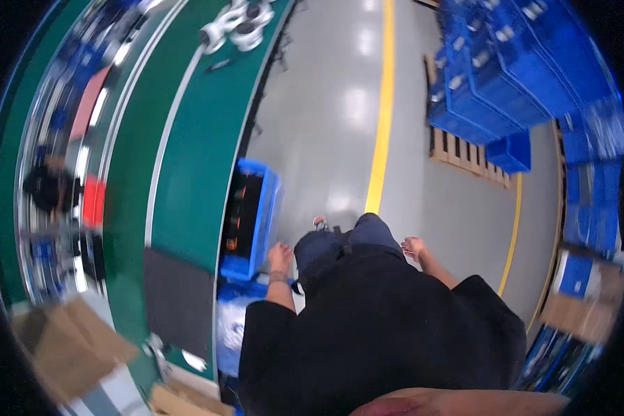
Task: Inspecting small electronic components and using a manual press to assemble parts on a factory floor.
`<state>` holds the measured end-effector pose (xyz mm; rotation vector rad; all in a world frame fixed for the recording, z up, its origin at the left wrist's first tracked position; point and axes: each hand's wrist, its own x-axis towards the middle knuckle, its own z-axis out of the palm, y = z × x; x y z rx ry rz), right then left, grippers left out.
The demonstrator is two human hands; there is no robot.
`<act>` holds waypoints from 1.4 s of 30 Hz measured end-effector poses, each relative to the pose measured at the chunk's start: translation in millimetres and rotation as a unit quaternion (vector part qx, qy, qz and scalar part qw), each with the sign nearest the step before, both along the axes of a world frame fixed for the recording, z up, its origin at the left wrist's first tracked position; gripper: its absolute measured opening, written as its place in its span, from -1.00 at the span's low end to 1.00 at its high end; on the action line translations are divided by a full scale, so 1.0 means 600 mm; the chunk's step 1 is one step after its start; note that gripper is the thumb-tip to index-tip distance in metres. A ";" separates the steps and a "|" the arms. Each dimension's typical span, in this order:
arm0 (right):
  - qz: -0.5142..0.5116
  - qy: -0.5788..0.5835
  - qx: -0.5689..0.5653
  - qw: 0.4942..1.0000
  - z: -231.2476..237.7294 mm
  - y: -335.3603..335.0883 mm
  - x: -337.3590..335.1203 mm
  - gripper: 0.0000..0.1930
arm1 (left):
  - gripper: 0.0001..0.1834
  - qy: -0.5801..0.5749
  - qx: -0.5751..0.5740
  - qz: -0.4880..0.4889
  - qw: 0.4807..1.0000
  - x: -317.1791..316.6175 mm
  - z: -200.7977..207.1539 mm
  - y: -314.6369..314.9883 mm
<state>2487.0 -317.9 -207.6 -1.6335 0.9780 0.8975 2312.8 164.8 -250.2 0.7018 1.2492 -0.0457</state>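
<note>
My left hand hangs low beside my left thigh, its fingers loosely bent and apart. Nothing shows in it, and a band or mark circles its wrist. Nearest to that hand is a blue bin with dark parts inside, standing along the edge of a green-topped workbench. On my other side, my right hand hangs by the right thigh over the grey floor. Its fingers are slightly curled, and I see no object in them.
White-and-black machine-like items sit at the bench's far end; a dark mat lies nearer. Stacked blue crates stand on a wooden pallet at the right. A yellow line runs along the floor. Cardboard boxes are lower left.
</note>
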 end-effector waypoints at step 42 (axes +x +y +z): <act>-0.085 0.013 0.023 0.996 0.027 0.240 1.285 -0.86 | -0.44 0.018 0.030 -0.140 0.989 1.586 0.005 0.277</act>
